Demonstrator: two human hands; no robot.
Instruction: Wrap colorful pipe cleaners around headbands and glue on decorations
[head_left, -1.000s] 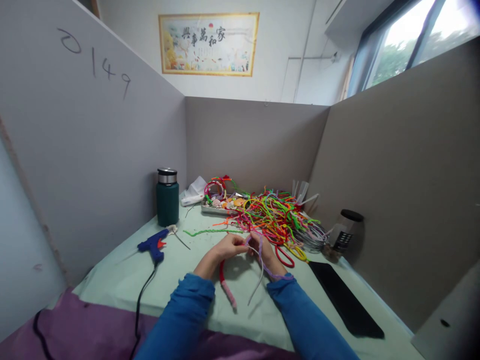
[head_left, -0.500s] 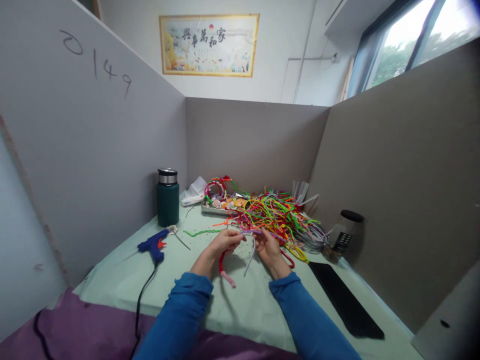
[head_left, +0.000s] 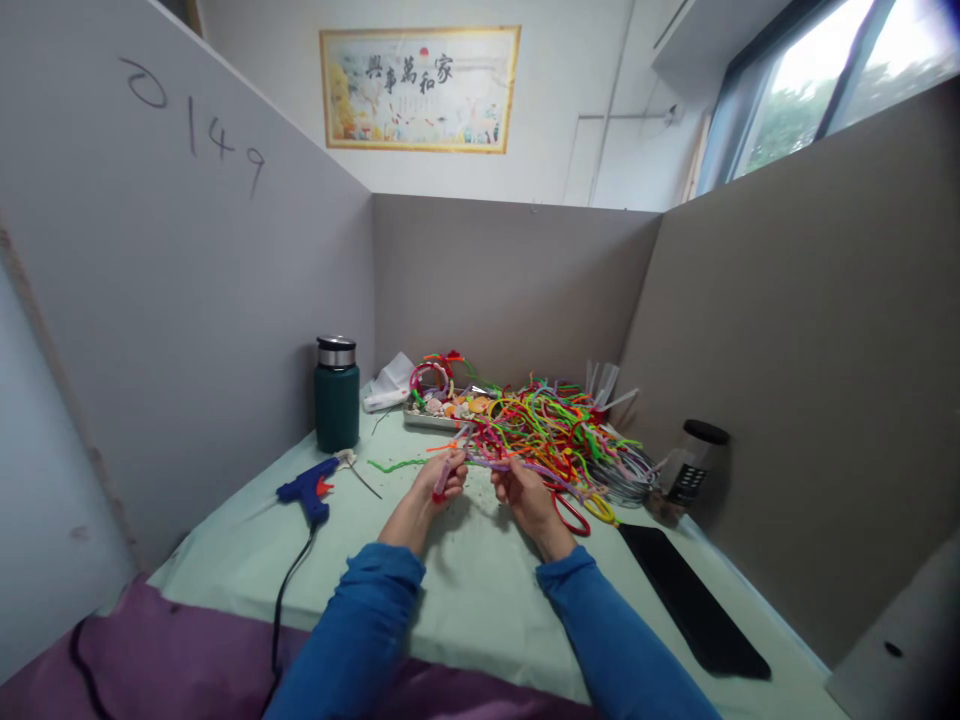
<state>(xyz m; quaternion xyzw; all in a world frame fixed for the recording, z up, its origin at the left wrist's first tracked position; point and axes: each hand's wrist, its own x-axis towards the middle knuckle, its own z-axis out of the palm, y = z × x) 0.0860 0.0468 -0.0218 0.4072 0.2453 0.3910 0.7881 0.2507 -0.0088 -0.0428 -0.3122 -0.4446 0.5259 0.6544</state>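
While we are pinching the purple pipe cleaner (head_left: 491,464) between our left hand (head_left: 444,477) and right hand (head_left: 517,487), both closed on it, its length is running crosswise above the table (head_left: 480,590), rightward toward the pile of pipe cleaners (head_left: 551,425).

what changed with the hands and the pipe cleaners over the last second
Both hands, left hand and right hand, moved away from the body toward the pipe cleaner pile, lifting the purple pipe cleaner level between them. The glue gun and flask stayed put.
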